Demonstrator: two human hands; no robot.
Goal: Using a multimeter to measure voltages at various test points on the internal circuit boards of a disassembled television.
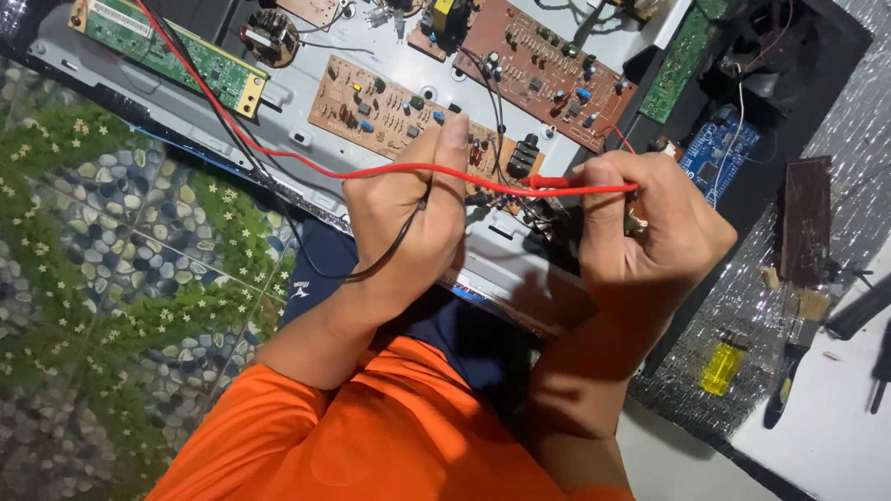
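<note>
Orange sleeves (pixel 371 436) fill the foreground. Left hand (pixel 408 218) is clenched around the black lead (pixel 394 246), thumb up; right hand (pixel 650 232) pinches the red probe (pixel 557 183) above the brown circuit board (pixel 390 116). Both leads look light, thin and floppy, so they are best held by the stiff plastic handles. The board looks rigid and brittle, with fragile parts.

We see a red lead (pixel 390 171) and a black lead (pixel 390 249) crossing brown circuit boards (pixel 371 107), beside a green board (pixel 167 46) and a blue one (pixel 719 153). Our sleeves (pixel 371 436) are orange, the screwdriver handle (pixel 722 366) is yellow, and the floor (pixel 121 250) bears a pebble pattern with green leaves and small white flowers.
</note>
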